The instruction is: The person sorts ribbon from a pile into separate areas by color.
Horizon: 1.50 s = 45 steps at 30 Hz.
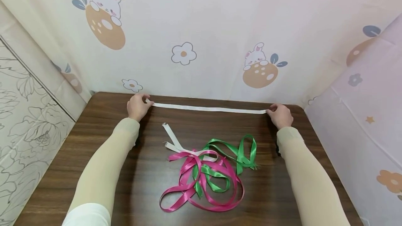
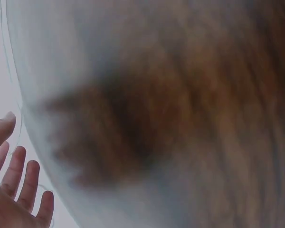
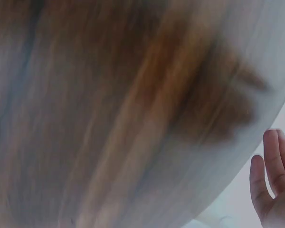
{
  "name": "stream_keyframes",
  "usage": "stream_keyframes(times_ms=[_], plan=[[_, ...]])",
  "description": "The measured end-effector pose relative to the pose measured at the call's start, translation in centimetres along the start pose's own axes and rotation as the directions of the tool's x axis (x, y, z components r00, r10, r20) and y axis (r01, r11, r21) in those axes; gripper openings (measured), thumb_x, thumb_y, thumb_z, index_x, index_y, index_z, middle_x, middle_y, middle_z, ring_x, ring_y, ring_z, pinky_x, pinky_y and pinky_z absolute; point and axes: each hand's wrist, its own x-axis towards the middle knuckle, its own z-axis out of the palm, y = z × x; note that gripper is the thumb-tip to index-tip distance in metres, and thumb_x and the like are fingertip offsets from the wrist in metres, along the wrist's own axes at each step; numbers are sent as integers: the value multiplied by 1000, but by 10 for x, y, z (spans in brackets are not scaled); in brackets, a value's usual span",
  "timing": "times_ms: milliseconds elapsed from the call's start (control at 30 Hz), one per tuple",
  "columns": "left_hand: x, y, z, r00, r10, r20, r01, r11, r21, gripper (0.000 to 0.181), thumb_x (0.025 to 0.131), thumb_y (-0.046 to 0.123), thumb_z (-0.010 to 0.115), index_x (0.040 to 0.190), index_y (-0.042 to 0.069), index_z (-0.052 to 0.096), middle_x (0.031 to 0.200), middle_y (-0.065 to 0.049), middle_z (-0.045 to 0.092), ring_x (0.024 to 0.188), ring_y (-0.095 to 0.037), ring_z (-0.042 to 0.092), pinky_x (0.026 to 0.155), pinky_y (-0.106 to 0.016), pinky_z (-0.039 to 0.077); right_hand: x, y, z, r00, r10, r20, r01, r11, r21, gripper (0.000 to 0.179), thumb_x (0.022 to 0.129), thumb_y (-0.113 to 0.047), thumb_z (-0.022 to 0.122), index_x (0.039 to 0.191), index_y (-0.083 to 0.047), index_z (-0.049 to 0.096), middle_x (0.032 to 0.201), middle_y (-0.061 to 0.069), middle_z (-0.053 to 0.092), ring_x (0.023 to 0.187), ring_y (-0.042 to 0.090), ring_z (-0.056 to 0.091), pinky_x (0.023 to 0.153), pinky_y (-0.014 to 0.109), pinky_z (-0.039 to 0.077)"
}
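A narrow white ribbon [image 1: 207, 108] runs nearly straight from side to side along the far part of the table. At its left end, my left hand [image 1: 137, 107] pinches it between thumb and index finger. My right hand [image 1: 280, 115] pinches the opposite end with its fingertips. In the left wrist view the fingers of my left hand [image 2: 23, 190] show at the lower left edge, the ribbon out of sight. Several fingers of my right hand [image 3: 275, 175] appear at the right edge of the right wrist view, also without the ribbon.
Nearer on the wooden table [image 1: 150, 191] lies a loose heap of a pink ribbon [image 1: 179, 203], a green ribbon [image 1: 241, 154] and white ribbon pieces [image 1: 171, 134]. Behind the table's far edge hangs a printed curtain [image 1: 213, 27]. More patterned fabric [image 1: 361, 114] borders the right side.
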Motion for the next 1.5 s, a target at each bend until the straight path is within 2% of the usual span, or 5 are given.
stream_keyframes(times_ms=[500,767,1267,1367,1500], plan=[[-13,13,-29,985,159,64,-160,987,12,36,95,23,75,124,2,70,129,-20,69,126,-41,58,113,-62,37,-26,-1,-36,996,-51,-73,49,998,-32,44,103,-33,61,134,-2,62,127,25,65,113,44,61,92,63,46],[-24,21,-34,969,231,87,-235,971,42,33,94,24,76,120,4,73,130,-19,70,130,-42,57,114,-63,37,-45,-11,-39,974,-203,-101,196,978,-76,44,101,-32,65,132,-1,64,126,26,67,112,44,63,90,60,49],[-49,49,-41,903,388,187,-399,917,25,28,90,23,81,114,10,75,123,-11,73,123,-37,60,114,-58,38,-87,-51,-40,894,-424,-147,415,906,-87,33,99,-25,69,125,-4,70,117,22,68,103,39,65,86,60,48],[-54,53,-41,883,422,206,-436,900,21,28,90,23,81,114,9,75,123,-10,73,122,-36,60,113,-57,38,-94,-58,-40,883,-443,-153,435,897,-84,32,99,-25,69,124,-5,71,117,20,69,101,38,66,84,59,49],[-61,58,-40,840,491,233,-507,862,14,29,89,22,82,114,9,75,123,-10,73,122,-34,61,114,-58,38,-104,-68,-38,873,-466,-144,460,885,-77,32,99,-25,70,125,-6,70,120,19,70,104,38,67,86,59,49]])
